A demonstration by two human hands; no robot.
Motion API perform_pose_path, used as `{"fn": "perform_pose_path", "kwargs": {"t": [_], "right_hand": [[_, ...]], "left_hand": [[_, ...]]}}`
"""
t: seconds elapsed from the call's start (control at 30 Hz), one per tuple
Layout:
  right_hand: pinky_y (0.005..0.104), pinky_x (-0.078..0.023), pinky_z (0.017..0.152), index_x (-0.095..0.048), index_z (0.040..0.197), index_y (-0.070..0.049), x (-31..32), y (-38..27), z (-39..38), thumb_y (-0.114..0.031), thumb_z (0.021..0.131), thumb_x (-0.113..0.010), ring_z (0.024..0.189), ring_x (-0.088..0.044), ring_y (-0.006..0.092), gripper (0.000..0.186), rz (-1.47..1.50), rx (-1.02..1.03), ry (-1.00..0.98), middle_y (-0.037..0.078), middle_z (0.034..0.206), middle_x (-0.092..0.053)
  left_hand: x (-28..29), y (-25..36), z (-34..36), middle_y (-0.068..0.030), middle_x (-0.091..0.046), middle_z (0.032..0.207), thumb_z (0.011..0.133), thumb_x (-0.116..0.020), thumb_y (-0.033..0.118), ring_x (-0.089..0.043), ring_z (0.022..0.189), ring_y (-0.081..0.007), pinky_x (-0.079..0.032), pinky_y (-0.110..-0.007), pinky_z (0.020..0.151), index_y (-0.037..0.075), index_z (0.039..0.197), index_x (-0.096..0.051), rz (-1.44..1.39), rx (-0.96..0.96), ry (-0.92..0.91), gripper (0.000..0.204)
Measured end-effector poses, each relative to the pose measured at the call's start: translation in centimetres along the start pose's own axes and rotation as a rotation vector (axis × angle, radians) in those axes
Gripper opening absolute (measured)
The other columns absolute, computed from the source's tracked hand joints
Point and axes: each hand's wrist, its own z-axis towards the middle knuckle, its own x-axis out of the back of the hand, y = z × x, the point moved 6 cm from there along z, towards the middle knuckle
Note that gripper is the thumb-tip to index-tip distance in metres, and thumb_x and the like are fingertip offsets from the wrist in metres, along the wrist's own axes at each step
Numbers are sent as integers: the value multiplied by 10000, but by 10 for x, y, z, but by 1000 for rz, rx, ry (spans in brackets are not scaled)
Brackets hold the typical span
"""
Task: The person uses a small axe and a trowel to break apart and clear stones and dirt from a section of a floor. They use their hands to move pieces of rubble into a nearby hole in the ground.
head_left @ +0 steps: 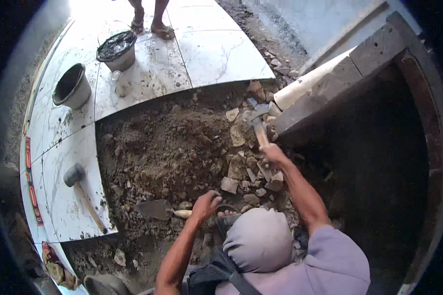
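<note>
Neither of my hands is visible. A crouching person in a pale cap (257, 238) and lilac shirt fills the lower middle. This person's right hand (272, 153) grips a hammer (258, 118) over broken rubble (236, 177) beside a concrete edge. Their left hand (205, 206), fingers curled, hovers near a trowel (155, 209) lying in dug soil (157, 142). I cannot tell whether that hand holds anything. A rubber mallet (86, 196) lies on the white tiles at the left.
Two buckets (72, 87) stand on white tiles (211, 54); another person's feet (161, 30) are behind them. A concrete ledge with white pipe (300, 86) borders a dark opening (374, 167) at right. A red-and-black strip (33, 182) and crumpled cloth (59, 265) lie left.
</note>
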Motion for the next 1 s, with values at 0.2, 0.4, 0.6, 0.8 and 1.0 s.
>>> {"fn": "perform_pose_path", "kwargs": {"t": [0.2,0.4,0.6,0.8,1.0], "right_hand": [[416,-470,523,-546,951,47,60,11,1,-348,869,-573,621,-608,262,405,216,285,696,122,800,-638],[419,-473,770,-567,1052,48,20,41,13,-358,845,-590,914,-625,298,457,-163,-221,-33,172,980,-653],[444,-482,698,-547,1001,45,17,87,-95,-327,847,-560,757,-637,368,403,-95,-60,420,221,790,-623],[419,-474,597,-532,984,27,-2,113,-99,-294,854,-569,660,-611,281,349,-265,-78,117,147,712,-590],[324,-445,537,-542,992,14,-17,146,-180,-262,860,-564,611,-574,163,307,103,-206,298,51,700,-575]], "left_hand": [[-5,-23,-13,-217,-643,925,893,-577,276,-619,892,-379,-477,-403,756,48,1036,-595,-35,185,-73,269],[-27,-6,-3,-227,-644,918,883,-584,290,-611,890,-405,-476,-431,753,57,1024,-597,108,61,-186,273],[-27,-20,-15,-222,-644,898,873,-590,293,-610,888,-409,-472,-462,737,50,1018,-580,145,151,-210,284],[-35,-9,-6,-229,-615,787,877,-590,310,-602,766,-408,-449,-453,649,44,1031,-567,153,48,-251,309],[15,-9,0,-233,-641,940,870,-606,304,-604,910,-415,-478,-451,746,55,1061,-577,138,-23,-178,314]]}}
